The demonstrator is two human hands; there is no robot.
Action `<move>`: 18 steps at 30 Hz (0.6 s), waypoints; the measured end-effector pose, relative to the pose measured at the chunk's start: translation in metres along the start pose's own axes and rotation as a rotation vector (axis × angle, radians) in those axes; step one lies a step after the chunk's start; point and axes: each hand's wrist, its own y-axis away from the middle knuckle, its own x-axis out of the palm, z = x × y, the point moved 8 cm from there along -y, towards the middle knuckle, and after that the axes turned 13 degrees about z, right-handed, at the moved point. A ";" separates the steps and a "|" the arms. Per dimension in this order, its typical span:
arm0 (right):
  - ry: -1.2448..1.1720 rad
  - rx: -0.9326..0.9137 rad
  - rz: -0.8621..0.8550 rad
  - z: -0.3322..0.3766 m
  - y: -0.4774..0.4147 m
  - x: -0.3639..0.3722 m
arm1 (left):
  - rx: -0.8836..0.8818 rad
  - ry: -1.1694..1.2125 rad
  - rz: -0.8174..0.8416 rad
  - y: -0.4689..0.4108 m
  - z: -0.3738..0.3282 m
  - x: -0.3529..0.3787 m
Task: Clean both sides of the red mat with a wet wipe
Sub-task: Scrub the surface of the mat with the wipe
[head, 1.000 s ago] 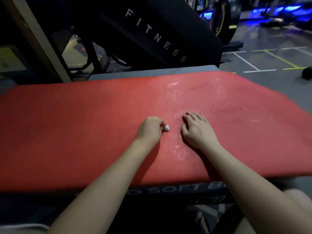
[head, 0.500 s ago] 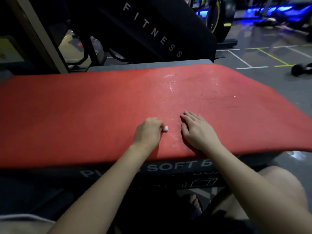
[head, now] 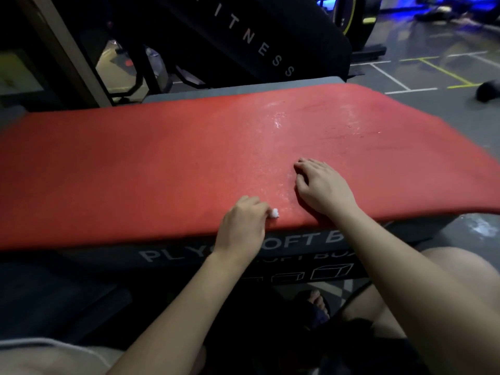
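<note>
Two hands are on the red mat (head: pixel 135 163), which lies flat on top of a grey box (head: pixel 176 255) with pale letters on its front side. The mat covers nearly the whole top of the box. Only a thin grey strip of the box shows behind its far edge, and its right end reaches out past the box.

The left hand (head: pixel 242 226) is at the near edge of the mat. Its fingers are curled into a loose fist and they pinch a small white wad, the wet wipe (head: pixel 275 213). Only a little of the wipe comes out between the fingertips, and it touches the mat surface just inside the near edge.

The right hand (head: pixel 322 190) lies palm down on the mat, a little farther from the person and just to the right of the wipe. Its fingers are stretched out and close together, flat on the mat, and they hold nothing.

A shiny wet patch (head: pixel 278 123) with small drops is on the mat beyond the right hand, toward the far edge.

Behind the box stands a slanted black panel (head: pixel 243 36) with the word FITNESS in pale letters. To the right is a grey floor (head: pixel 433 77) with white and yellow lines. Below the box, a foot (head: pixel 315 301) and a bare knee (head: pixel 460 269) of the person are visible in the dark.
</note>
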 end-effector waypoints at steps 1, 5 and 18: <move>-0.001 0.001 -0.003 0.000 0.000 0.000 | 0.004 0.001 0.024 -0.008 0.004 0.001; -0.009 0.002 -0.003 0.002 0.003 0.000 | -0.080 0.021 0.069 -0.047 0.027 0.000; -0.029 -0.005 -0.049 -0.003 0.001 0.001 | 0.070 -0.033 -0.023 0.007 -0.035 0.023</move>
